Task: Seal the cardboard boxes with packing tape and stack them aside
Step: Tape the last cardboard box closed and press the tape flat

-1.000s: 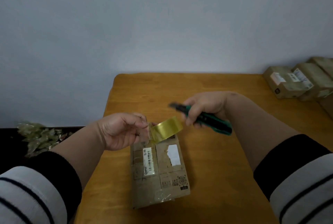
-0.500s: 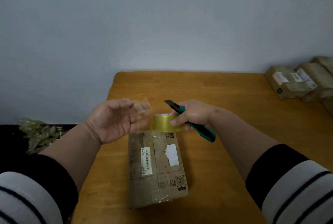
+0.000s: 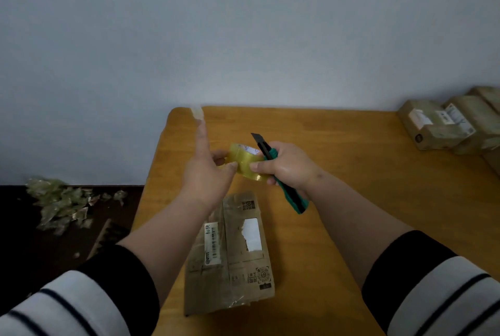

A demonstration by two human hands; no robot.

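One glossy yellow tape roll [image 3: 247, 161] above flat brown box [image 3: 232, 254]: left hand [image 3: 208, 173] pinching it, right hand [image 3: 286, 166] gripping roll plus green knife [image 3: 281, 178].

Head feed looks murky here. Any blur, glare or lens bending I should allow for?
Head view: dim, flat light; the left hand is motion-blurred at its raised fingertip; wide-angle bending curves the orange wooden table edges; the yellowish tape roll and green utility knife stay sharp; no glare.

Cardboard box [image 3: 230, 254]: flat, worn brown, old labels and clear tape on top, lying near centre. Packing tape roll [image 3: 243, 161]: yellowish, raised just beyond it. Sealed boxes [image 3: 443, 124]: lined up at far right edge.
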